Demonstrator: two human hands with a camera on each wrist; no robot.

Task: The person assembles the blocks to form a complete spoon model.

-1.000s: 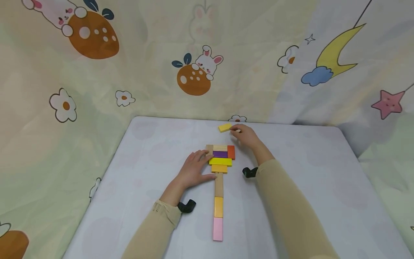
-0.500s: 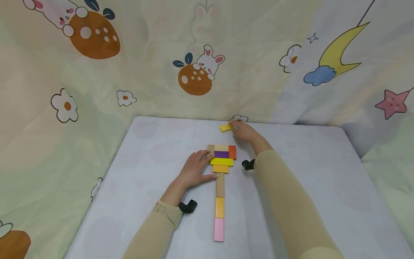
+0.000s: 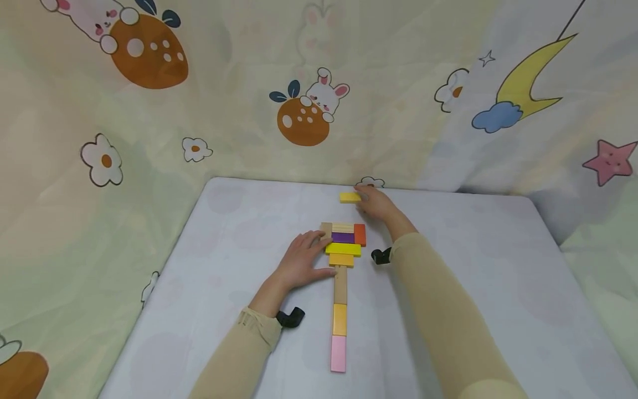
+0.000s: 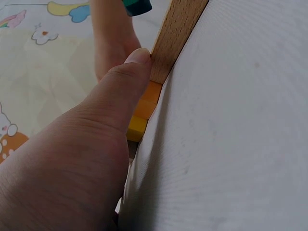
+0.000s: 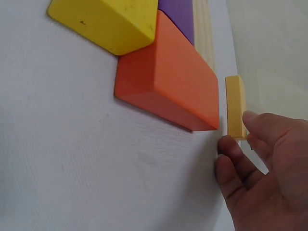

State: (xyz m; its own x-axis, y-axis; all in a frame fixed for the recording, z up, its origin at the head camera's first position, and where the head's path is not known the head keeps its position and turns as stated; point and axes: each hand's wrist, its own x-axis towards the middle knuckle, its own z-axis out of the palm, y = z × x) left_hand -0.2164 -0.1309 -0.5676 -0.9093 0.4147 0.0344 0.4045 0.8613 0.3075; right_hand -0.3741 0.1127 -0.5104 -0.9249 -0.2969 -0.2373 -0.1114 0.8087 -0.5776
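At the table's far side my right hand (image 3: 377,204) pinches one end of a yellow wooden block (image 3: 349,198). The right wrist view shows the thumb on that block (image 5: 236,108), with the other fingers curled below. My left hand (image 3: 300,263) lies against the left side of a flat block figure, fingers spread. Its thumb touches the top of the plain wooden stem block (image 3: 340,285), and its forefinger reaches the bright yellow block (image 3: 343,249). Above that are a purple block (image 3: 343,238), a red-orange block (image 3: 360,235) and a plain block (image 3: 326,227), partly covered by fingers.
Below the stem block, an orange block (image 3: 339,320) and a pink block (image 3: 338,353) continue the column toward me. A wider orange block (image 3: 341,259) sits above the stem. The white table (image 3: 224,233) ends at a printed cloth backdrop (image 3: 239,111).
My right hand has closed more firmly over the yellow block's right end and turned the block from slanted to nearly level with the far edge. The left hand stays in place.
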